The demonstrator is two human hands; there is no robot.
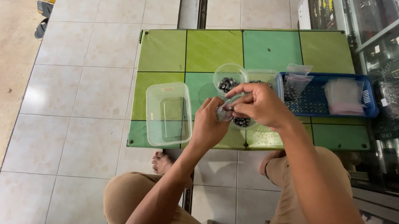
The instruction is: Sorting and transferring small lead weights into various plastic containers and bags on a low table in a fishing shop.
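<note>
1. The left hand (209, 125) and the right hand (261, 103) meet over the near middle of the green chequered worktop (212, 48), and together they pinch a small clear bag (223, 112) between closed fingertips.
2. Just under the hands stands a round clear cup (241, 123) with small dark metal parts in it, partly hidden by the right hand.
3. Just beyond the hands stands a second round cup (229, 79), also holding dark parts, and touching its right side is a clear tub (264, 77).
4. To the left lies an empty rectangular clear box (168, 113), near the worktop's near edge and apart from the hands.
5. On the right sits a blue basket (320, 105); it holds a stack of flat clear pouches (346, 95) with a pinkish tint, and at its left end some small bags stand upright.
6. At the far right is a glass display case (392, 54) with dark packages on its shelves.
</note>
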